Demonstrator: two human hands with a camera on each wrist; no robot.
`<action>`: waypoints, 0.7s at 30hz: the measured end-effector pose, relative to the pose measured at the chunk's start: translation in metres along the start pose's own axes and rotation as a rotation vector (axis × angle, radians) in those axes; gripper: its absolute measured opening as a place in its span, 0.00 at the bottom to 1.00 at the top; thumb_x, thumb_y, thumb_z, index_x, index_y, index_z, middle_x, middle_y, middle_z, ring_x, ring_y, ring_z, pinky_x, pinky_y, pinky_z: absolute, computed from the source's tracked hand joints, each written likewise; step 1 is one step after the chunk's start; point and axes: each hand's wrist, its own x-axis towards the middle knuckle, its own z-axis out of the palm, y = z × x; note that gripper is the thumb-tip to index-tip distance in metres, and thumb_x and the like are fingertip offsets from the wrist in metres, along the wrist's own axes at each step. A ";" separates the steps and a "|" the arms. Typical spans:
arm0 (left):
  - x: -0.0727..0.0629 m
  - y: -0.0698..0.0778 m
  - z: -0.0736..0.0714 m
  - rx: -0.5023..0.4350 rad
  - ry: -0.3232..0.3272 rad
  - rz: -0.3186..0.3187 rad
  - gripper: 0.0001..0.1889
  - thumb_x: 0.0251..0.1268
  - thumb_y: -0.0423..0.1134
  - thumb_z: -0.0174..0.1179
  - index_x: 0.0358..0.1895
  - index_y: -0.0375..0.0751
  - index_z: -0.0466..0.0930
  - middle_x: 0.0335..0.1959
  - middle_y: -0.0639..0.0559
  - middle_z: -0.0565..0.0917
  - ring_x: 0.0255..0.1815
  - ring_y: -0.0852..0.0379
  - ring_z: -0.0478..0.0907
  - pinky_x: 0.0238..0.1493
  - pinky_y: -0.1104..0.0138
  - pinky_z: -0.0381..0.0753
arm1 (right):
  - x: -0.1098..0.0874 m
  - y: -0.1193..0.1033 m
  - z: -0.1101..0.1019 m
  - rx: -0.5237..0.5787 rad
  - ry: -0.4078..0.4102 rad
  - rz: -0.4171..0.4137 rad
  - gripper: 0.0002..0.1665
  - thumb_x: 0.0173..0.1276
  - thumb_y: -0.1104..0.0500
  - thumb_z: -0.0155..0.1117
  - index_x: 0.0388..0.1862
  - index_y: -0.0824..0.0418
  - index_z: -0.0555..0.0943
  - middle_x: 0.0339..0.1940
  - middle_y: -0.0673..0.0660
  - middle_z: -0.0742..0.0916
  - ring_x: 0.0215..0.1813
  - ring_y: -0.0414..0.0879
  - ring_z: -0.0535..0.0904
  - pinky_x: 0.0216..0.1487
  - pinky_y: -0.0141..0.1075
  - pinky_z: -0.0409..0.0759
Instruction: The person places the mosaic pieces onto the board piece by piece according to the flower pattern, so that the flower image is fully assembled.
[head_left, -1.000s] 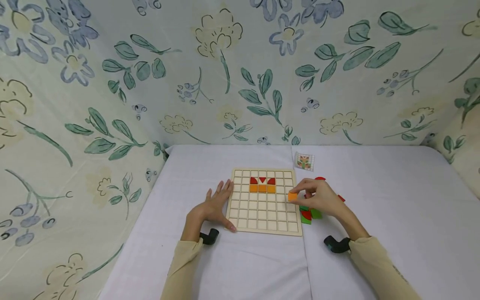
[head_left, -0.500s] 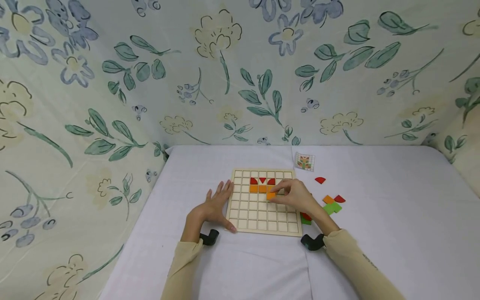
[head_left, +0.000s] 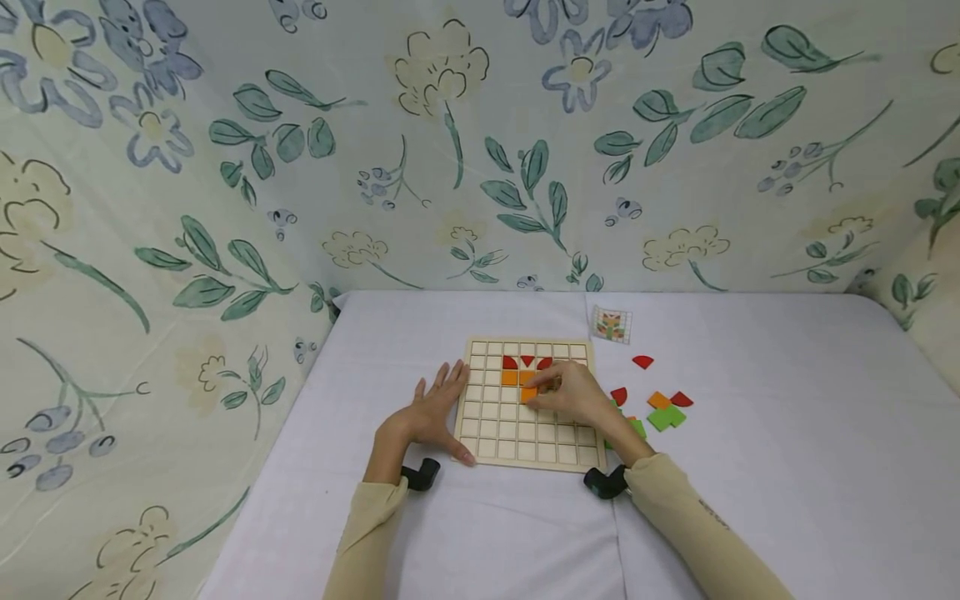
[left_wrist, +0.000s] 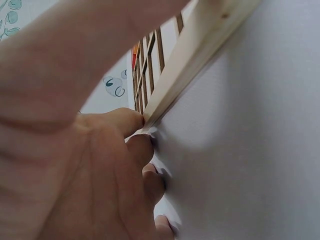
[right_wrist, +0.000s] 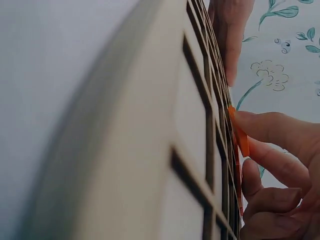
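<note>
A wooden grid board lies flat on the white-covered table. Near its top, red pieces sit in a row, with orange squares in the row below. My right hand pinches an orange square tile between thumb and fingers, just below the orange row; in the right wrist view the tile is tilted against the grid. At the board's left edge my left hand rests with fingers spread, thumb at the lower corner. The left wrist view shows its fingertips against the board's wooden side.
Right of the board lie loose pieces: green tiles, an orange tile and red quarter-round pieces. A small printed pattern card lies behind the board's right corner. A floral cloth hangs at the back.
My right hand has carried the orange tile leftward from the board's right side to the middle column under the orange row. The left hand has stayed in place.
</note>
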 end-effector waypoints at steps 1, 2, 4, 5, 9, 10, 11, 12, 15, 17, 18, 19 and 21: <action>0.000 0.000 0.000 0.000 0.002 0.000 0.80 0.36 0.56 0.86 0.85 0.43 0.31 0.87 0.48 0.30 0.88 0.45 0.23 0.84 0.39 0.26 | 0.000 0.000 0.001 -0.003 -0.001 0.004 0.14 0.55 0.59 0.83 0.41 0.59 0.93 0.30 0.54 0.86 0.31 0.43 0.74 0.32 0.31 0.71; 0.000 0.000 0.000 0.004 0.000 -0.002 0.80 0.36 0.56 0.86 0.85 0.44 0.31 0.87 0.48 0.30 0.88 0.46 0.23 0.84 0.40 0.25 | 0.001 0.000 0.001 -0.001 -0.002 0.009 0.14 0.55 0.59 0.83 0.41 0.59 0.93 0.28 0.53 0.86 0.30 0.43 0.74 0.31 0.31 0.70; 0.000 0.000 0.000 0.006 0.002 -0.002 0.80 0.35 0.56 0.86 0.85 0.44 0.31 0.87 0.49 0.30 0.88 0.46 0.23 0.84 0.40 0.25 | 0.002 0.001 0.002 0.002 -0.003 0.026 0.13 0.56 0.59 0.83 0.41 0.59 0.93 0.25 0.52 0.83 0.29 0.43 0.73 0.30 0.30 0.68; 0.000 0.000 0.000 0.006 0.003 -0.003 0.80 0.35 0.56 0.87 0.85 0.45 0.31 0.87 0.49 0.30 0.88 0.46 0.23 0.84 0.40 0.25 | 0.002 0.001 0.003 0.005 -0.002 0.034 0.13 0.55 0.59 0.83 0.40 0.59 0.93 0.24 0.51 0.82 0.29 0.43 0.73 0.29 0.30 0.67; 0.001 0.000 0.001 0.003 0.005 -0.004 0.81 0.35 0.56 0.87 0.85 0.44 0.31 0.87 0.48 0.30 0.88 0.46 0.23 0.84 0.40 0.25 | 0.002 0.002 0.004 0.009 0.003 0.049 0.14 0.55 0.59 0.83 0.41 0.58 0.92 0.22 0.49 0.79 0.28 0.43 0.71 0.29 0.29 0.64; 0.000 0.000 0.001 0.002 0.004 -0.005 0.81 0.35 0.56 0.87 0.85 0.44 0.30 0.87 0.49 0.30 0.88 0.46 0.23 0.84 0.40 0.25 | 0.002 0.002 0.004 0.015 0.005 0.053 0.14 0.55 0.59 0.83 0.41 0.58 0.92 0.22 0.49 0.78 0.28 0.43 0.71 0.29 0.29 0.63; 0.000 0.000 0.001 0.001 0.004 -0.005 0.81 0.35 0.56 0.87 0.85 0.44 0.30 0.87 0.48 0.30 0.88 0.46 0.23 0.84 0.40 0.25 | 0.001 0.001 0.004 0.022 0.005 0.054 0.14 0.55 0.59 0.83 0.42 0.58 0.92 0.22 0.49 0.78 0.28 0.43 0.71 0.29 0.29 0.63; 0.000 0.000 0.001 0.000 0.005 -0.004 0.81 0.35 0.56 0.87 0.85 0.44 0.30 0.87 0.48 0.30 0.88 0.46 0.23 0.84 0.40 0.25 | 0.001 0.001 0.004 0.029 0.003 0.056 0.15 0.55 0.59 0.83 0.42 0.58 0.92 0.22 0.49 0.77 0.28 0.43 0.71 0.29 0.29 0.63; 0.000 -0.001 0.000 -0.002 0.004 -0.004 0.81 0.35 0.56 0.87 0.85 0.44 0.30 0.87 0.49 0.30 0.88 0.46 0.22 0.84 0.40 0.25 | 0.000 0.002 0.003 0.061 0.000 0.077 0.14 0.56 0.59 0.82 0.43 0.58 0.92 0.21 0.49 0.75 0.27 0.43 0.69 0.29 0.30 0.63; 0.000 -0.001 0.000 -0.004 0.005 -0.003 0.80 0.35 0.55 0.87 0.85 0.44 0.30 0.87 0.49 0.30 0.88 0.46 0.22 0.84 0.40 0.25 | -0.001 0.003 0.003 0.080 -0.003 0.093 0.14 0.57 0.60 0.82 0.43 0.58 0.92 0.20 0.49 0.74 0.26 0.43 0.68 0.28 0.29 0.62; 0.001 -0.001 0.000 -0.004 0.005 -0.003 0.80 0.35 0.56 0.87 0.85 0.44 0.30 0.87 0.49 0.30 0.88 0.46 0.22 0.84 0.40 0.25 | -0.002 0.003 0.003 0.090 -0.003 0.103 0.13 0.58 0.60 0.81 0.43 0.58 0.92 0.19 0.49 0.73 0.25 0.42 0.68 0.28 0.29 0.62; 0.001 -0.001 0.000 -0.005 0.005 -0.003 0.80 0.35 0.56 0.87 0.85 0.44 0.30 0.87 0.49 0.30 0.88 0.46 0.22 0.84 0.40 0.25 | -0.002 0.003 0.003 0.098 -0.004 0.112 0.13 0.59 0.60 0.81 0.44 0.58 0.92 0.19 0.49 0.73 0.25 0.42 0.68 0.27 0.29 0.62; 0.001 -0.001 0.000 -0.004 0.006 -0.004 0.80 0.35 0.56 0.87 0.85 0.44 0.31 0.87 0.49 0.30 0.88 0.46 0.22 0.84 0.40 0.25 | -0.002 0.003 0.003 0.106 -0.007 0.122 0.13 0.59 0.60 0.80 0.44 0.58 0.92 0.18 0.48 0.73 0.24 0.41 0.68 0.27 0.28 0.62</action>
